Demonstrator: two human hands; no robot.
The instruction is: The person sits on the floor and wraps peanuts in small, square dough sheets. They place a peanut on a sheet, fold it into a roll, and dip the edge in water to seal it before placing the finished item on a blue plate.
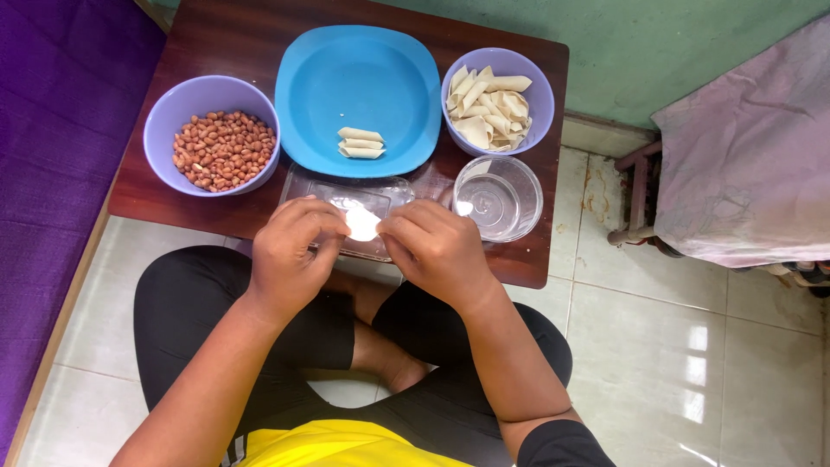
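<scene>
My left hand (pixel 294 251) and my right hand (pixel 437 246) meet over the near edge of a small dark wooden table (pixel 216 39), both pinching one pale piece of dough wrapper (pixel 363 225) between their fingertips. Under the hands lies a clear plastic tray (pixel 380 192). Beyond it sits a blue plate (pixel 359 78) with three folded pale pieces (pixel 360 143) near its front rim.
A lilac bowl of peanuts (pixel 223 149) stands at the left. A lilac bowl of pale wrapper pieces (pixel 491 108) stands at the right, with a clear glass bowl of water (pixel 497 197) in front of it. A purple cloth (pixel 52 130) lies left; a pink-covered stand (pixel 743 147) is right.
</scene>
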